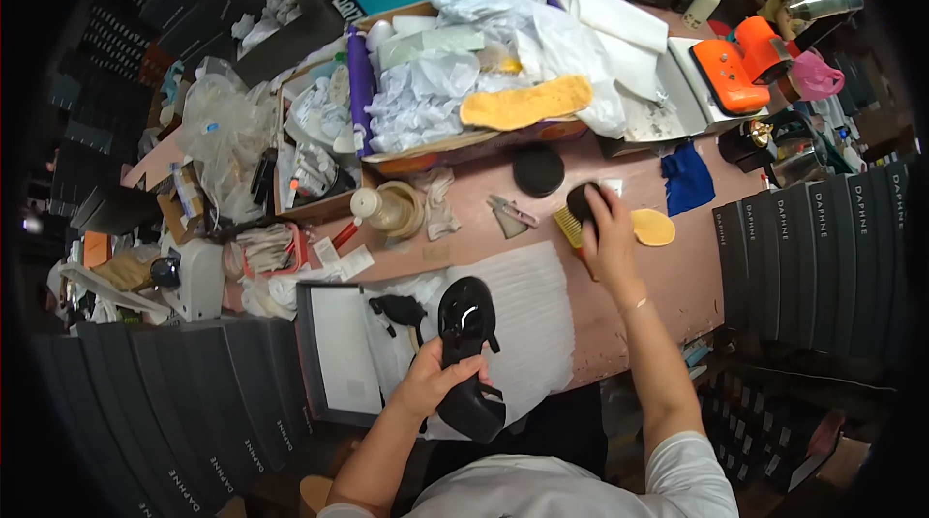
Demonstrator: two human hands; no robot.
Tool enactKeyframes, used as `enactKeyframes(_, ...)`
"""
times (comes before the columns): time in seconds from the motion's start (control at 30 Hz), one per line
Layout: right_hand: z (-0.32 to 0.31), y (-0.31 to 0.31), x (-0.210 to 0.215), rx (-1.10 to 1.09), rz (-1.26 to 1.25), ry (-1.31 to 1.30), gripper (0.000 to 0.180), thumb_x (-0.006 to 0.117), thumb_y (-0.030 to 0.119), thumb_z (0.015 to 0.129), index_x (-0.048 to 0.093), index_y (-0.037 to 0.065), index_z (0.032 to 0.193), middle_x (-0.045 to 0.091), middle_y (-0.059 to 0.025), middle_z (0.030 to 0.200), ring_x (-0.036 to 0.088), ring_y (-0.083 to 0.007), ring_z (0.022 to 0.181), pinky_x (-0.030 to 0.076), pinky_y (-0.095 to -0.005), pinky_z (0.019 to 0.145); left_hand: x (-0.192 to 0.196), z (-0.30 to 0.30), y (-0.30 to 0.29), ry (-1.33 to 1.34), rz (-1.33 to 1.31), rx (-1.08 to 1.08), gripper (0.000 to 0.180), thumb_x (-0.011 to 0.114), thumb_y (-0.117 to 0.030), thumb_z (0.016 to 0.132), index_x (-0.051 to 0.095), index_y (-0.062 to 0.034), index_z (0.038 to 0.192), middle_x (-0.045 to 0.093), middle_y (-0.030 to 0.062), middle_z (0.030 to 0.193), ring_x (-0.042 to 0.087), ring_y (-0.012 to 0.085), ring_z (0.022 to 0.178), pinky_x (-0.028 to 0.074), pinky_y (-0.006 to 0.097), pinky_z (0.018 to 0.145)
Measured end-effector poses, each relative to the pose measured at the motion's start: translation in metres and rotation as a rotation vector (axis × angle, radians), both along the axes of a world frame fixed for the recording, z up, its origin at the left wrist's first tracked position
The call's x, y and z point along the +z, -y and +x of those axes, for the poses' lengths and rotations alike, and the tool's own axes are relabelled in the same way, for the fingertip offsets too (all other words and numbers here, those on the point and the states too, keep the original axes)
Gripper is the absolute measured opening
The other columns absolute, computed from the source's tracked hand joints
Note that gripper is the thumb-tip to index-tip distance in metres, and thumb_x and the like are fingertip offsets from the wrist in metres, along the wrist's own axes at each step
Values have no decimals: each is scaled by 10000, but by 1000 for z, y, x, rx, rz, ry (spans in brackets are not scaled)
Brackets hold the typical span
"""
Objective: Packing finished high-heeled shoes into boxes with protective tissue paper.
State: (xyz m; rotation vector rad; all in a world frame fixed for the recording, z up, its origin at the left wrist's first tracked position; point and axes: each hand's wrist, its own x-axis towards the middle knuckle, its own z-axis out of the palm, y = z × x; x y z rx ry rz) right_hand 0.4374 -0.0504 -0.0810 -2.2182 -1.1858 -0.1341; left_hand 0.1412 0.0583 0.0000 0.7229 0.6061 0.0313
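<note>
My left hand [435,378] is wrapped round a glossy black shoe [465,310] with straps, held upright above the near edge of the table. Farther right, my right hand [612,242] has its fingers round a dark rounded pad [584,200], partly covered by the fingers. Beside that hand lies a brush [569,226] with yellow bristles. A round black lid or tin [538,169] is just beyond it. Left of the held shoe, another black strappy shoe [399,311] rests on tissue in an opened shoebox [337,349]. White wrapping paper [532,310] spreads under the held shoe.
A large carton [426,162] of crumpled paper stands at the back, with a yellow insole [527,102] on top. A yellow pad [653,227], blue cloth [688,176], small snips [513,212] and pump bottle [373,208] lie around. Dark shoeboxes [813,247] line both sides.
</note>
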Motion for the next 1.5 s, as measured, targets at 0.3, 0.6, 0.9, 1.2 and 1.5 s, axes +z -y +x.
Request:
enactKeyframes(0.3, -7, -65, 21, 236, 25, -132, 318, 593, 49, 792, 624, 37, 1109, 558, -156, 1063, 551, -314, 918, 453, -396, 791, 15, -19, 8, -21, 244, 29, 229, 655, -29, 825, 561, 23, 1027, 609, 60, 818, 627, 149, 747, 538, 317, 730)
enactKeyframes(0.6, -235, 25, 148, 492, 261, -267, 507, 622, -82, 675, 605, 34, 1168, 520, -126, 952, 558, -273, 818, 484, -328, 692, 54, -66, 35, 72, 369, 185, 262, 640, -23, 829, 564, 2, 1078, 621, 31, 859, 604, 108, 756, 510, 261, 730)
enactKeyframes(0.9, -267, 10, 227, 826, 298, 123, 493, 602, -84, 666, 634, 66, 1134, 522, -89, 949, 530, -242, 775, 460, -329, 690, 86, -135, 19, 77, 630, 67, 177, 671, -55, 837, 607, 21, 984, 631, 24, 844, 572, 71, 757, 490, 236, 689)
enactKeyframes(1.2, -300, -6, 249, 1085, 58, 318, 396, 584, 153, 743, 638, 134, 1134, 501, -25, 957, 481, -185, 864, 396, -321, 723, 86, -184, 7, -46, 861, -51, 215, 651, -21, 784, 594, 35, 983, 637, 46, 817, 572, 89, 750, 483, 256, 651)
enactKeyframes(1.5, -300, -15, 207, 697, 272, 57, 515, 627, 15, 673, 621, 96, 1182, 548, -49, 834, 537, -229, 712, 433, -351, 641, 53, -188, 7, 12, 290, 175, 99, 617, -8, 825, 582, 7, 915, 618, 49, 764, 604, 130, 673, 516, 275, 636)
